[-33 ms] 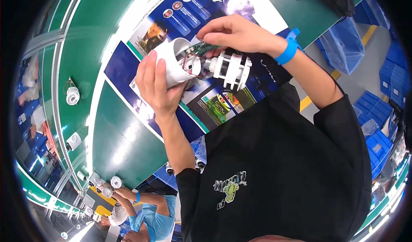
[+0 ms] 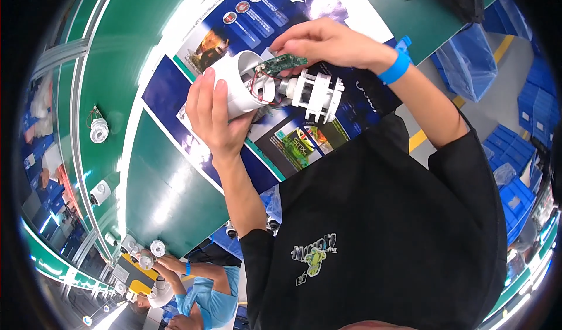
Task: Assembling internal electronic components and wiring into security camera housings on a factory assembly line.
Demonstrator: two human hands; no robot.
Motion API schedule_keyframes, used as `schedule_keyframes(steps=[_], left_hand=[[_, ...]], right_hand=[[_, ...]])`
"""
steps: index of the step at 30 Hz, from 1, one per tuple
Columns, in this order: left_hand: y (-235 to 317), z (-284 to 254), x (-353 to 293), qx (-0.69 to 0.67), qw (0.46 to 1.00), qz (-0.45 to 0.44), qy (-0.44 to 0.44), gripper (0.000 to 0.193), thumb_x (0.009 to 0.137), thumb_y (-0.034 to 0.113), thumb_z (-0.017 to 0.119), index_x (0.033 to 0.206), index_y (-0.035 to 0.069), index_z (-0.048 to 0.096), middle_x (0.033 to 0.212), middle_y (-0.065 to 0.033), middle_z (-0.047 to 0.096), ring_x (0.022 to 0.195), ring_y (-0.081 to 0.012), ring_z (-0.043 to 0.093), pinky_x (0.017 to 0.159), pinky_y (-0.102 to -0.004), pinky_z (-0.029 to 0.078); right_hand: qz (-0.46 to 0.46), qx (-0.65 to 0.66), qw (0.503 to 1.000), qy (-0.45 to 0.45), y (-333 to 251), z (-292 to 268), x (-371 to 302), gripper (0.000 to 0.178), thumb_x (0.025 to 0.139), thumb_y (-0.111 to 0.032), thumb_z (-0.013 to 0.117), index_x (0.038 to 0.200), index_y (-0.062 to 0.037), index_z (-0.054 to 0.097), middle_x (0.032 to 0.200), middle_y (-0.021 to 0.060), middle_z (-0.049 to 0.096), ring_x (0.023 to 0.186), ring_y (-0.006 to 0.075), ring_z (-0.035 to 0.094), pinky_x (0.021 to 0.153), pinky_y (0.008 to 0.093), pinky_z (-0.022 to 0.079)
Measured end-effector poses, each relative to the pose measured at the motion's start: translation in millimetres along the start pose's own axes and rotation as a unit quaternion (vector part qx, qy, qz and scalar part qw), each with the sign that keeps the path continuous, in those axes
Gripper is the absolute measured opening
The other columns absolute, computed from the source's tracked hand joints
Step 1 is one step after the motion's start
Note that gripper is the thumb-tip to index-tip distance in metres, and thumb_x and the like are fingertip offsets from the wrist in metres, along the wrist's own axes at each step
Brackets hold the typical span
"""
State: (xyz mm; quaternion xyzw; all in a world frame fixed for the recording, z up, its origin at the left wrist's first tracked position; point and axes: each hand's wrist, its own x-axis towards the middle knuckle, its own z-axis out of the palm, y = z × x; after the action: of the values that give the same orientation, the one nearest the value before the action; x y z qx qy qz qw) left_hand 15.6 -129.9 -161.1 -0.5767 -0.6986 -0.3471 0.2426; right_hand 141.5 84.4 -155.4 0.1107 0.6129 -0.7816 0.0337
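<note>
My left hand (image 2: 212, 119) is wrapped round a white cylindrical housing (image 2: 233, 93), its open end facing right. Between the bent fingers of my right hand (image 2: 331, 44) is a green circuit board (image 2: 282, 65), held tilted just outside the housing's mouth. Thin red and dark wires (image 2: 255, 89) run between the board and the inside of the housing. A white ribbed plastic assembly (image 2: 318, 97) with a metal shaft lies right of the housing, below my right hand. My right fingertips are partly hidden behind the board.
Printed blue cardboard (image 2: 275, 31) covers the green table (image 2: 170, 186) under the work. A small white part with wires (image 2: 99, 131) sits to the left. Blue bins (image 2: 509, 207) stand at right. A co-worker in a blue shirt (image 2: 211, 295) works at lower left.
My right hand has shifted slightly, and the circuit board has turned so that more of its green face shows. The left hand and housing stay nearly still.
</note>
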Motion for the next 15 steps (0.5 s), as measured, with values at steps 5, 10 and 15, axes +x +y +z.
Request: schedule_keyframes(steps=[5, 10, 15], left_hand=[[2.7, -1.2, -0.5, -0.011, 1.0, 0.011, -0.001, 0.078, 0.051, 0.024, 0.089, 0.119, 0.006, 0.054, 0.121, -0.0156, 0.058, 0.107, -0.035, 0.056, 0.089, -0.042, 0.046], [3.8, 4.0, -0.4, -0.024, 1.0, 0.019, -0.005, 0.081, 0.051, 0.026, 0.089, 0.12, 0.003, 0.053, 0.121, -0.0176, 0.057, 0.108, -0.0351, 0.056, 0.091, -0.0413, 0.045], [9.3, 7.2, 3.5, -0.016, 1.0, 0.011, 0.001, 0.076, 0.053, 0.024, 0.088, 0.119, 0.005, 0.054, 0.12, -0.0161, 0.058, 0.106, -0.0354, 0.056, 0.089, -0.0422, 0.046]], right_hand=[[0.019, 0.015, 0.996, -0.086, 2.3, -24.1, -9.2, 0.036, 0.096, -0.018, 0.051, 0.127, -0.0011, 0.051, 0.117, 0.0106, 0.06, 0.102, 0.0177, 0.061, 0.088, 0.0295, 0.052], [0.021, -0.041, 0.997, -0.058, 8.3, -11.8, -2.6, 0.034, 0.094, -0.016, 0.054, 0.125, -0.0014, 0.053, 0.116, 0.0089, 0.061, 0.099, 0.0148, 0.061, 0.083, 0.0282, 0.053], [-0.002, -0.163, 0.986, -0.039, -0.5, -2.9, 12.4, 0.03, 0.093, -0.013, 0.056, 0.12, 0.0009, 0.057, 0.103, 0.0078, 0.065, 0.088, 0.0121, 0.062, 0.079, 0.0247, 0.052]])
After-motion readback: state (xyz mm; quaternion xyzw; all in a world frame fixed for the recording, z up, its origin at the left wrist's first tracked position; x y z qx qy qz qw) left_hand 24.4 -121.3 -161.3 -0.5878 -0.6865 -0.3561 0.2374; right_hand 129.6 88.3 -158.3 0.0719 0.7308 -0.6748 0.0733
